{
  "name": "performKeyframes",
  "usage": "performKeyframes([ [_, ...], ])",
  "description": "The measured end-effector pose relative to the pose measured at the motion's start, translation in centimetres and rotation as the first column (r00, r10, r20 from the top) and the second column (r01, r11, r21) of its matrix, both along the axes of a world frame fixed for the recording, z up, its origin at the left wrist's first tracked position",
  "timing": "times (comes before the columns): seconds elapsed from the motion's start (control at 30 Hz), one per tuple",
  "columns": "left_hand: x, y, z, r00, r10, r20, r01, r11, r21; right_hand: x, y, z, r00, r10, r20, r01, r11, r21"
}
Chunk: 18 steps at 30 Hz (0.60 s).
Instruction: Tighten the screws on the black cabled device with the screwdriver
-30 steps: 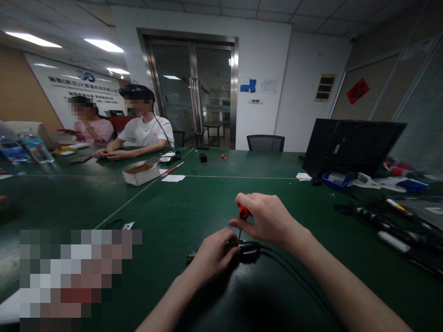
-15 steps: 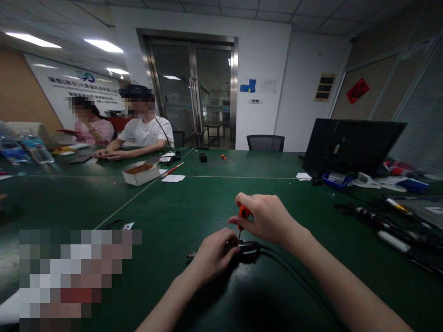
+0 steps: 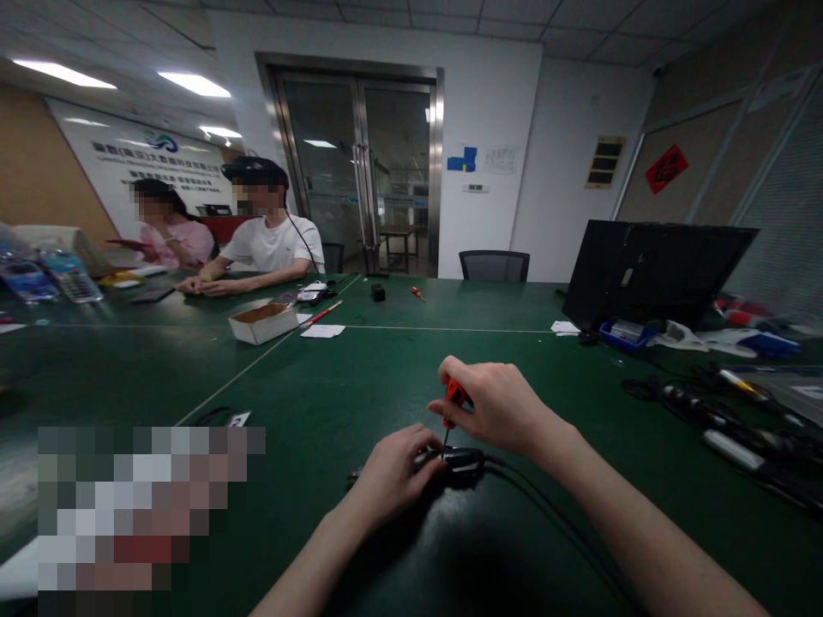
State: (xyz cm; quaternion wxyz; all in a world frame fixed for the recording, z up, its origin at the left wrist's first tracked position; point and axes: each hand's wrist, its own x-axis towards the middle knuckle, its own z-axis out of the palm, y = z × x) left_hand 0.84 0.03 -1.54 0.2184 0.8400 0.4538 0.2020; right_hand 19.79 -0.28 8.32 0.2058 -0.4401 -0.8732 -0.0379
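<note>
The right hand (image 3: 492, 398) pinches the moulded orange-and-black handle of a screwdriver (image 3: 455, 392) between thumb and bent fingers, its slim metal shaft running down nearly upright to a black device (image 3: 464, 463). That device lies on the worktop (image 3: 360, 377) just in front of the person, rounded and glossy, with a dark cable (image 3: 498, 464) leaving its right end and curving toward the near edge. The left hand (image 3: 399, 463) grips the device's left part, fingers and thumb closed about it — where the shaft's tip meets it is too small to tell. The worktop is smooth, dark green and faintly shiny, crossed by thin pale seams. A broad green stretch reaches from the hands to the far seam; beyond it lie a small black block (image 3: 377, 293) and another orange-handled screwdriver (image 3: 417, 293). To the left, an open-topped white carton (image 3: 261, 324) with a brown inside stands beside flat paper (image 3: 323, 331). On the right, room ends at a jumble of dark cords and tubes (image 3: 733, 450) — behind them stands a flat black monitor (image 3: 656, 274).
</note>
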Motion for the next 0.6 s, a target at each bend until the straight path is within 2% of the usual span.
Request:
performKeyframes([
  [0.3, -0.24, 0.23, 0.24, 1.000, -0.027, -0.004, 0.027, 0.999, -0.016, 0.13, -0.35, 0.10, 0.995, 0.070, -0.068, -0.072, 0.997, -0.035],
  [0.5, -0.22, 0.31, 0.22, 1.000, -0.023, -0.017, 0.023, 1.000, -0.013, -0.07, 0.16, -0.27, 1.000, -0.019, -0.024, 0.019, 1.000, -0.003],
  [0.6, -0.25, 0.33, 0.31, 1.000, -0.026, -0.006, 0.026, 1.000, -0.006, -0.09, 0.33, -0.44, 0.999, -0.009, -0.041, 0.009, 1.000, -0.008],
])
